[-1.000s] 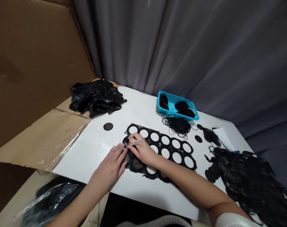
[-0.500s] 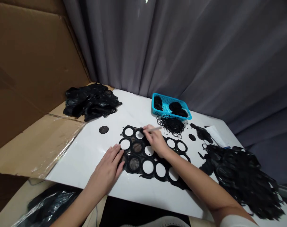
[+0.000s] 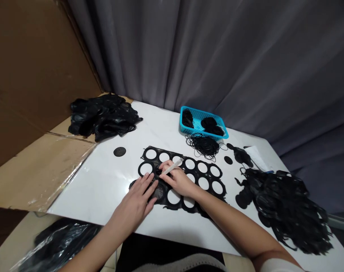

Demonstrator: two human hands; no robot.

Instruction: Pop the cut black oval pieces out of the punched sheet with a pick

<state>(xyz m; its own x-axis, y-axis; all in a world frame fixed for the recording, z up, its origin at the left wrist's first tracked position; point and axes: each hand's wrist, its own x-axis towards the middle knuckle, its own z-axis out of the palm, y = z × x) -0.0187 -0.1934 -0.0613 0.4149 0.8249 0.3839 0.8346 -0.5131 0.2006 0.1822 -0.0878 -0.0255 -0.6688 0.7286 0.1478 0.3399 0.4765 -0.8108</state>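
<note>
A black rubber sheet with rows of round rings lies flat on the white table; most of its rings show white through the middle, while one near my fingers still has a dark disc in it. My left hand rests flat, fingers spread, on the sheet's left end. In my right hand is a slim, pale-handled tool, perhaps a craft knife; its lower end is over a ring in the middle row, and the tip is hidden by my fingers.
Crumpled black sheets lie at the back left by the cardboard box. A blue basket holds black bundles, with thin black rings before it. Black scraps heap on the right. A loose disc lies left.
My right hand has moved with the tool from the back row to a middle-row ring, closer to my left hand. The left hand stays on the sheet. The view has shifted slightly.
</note>
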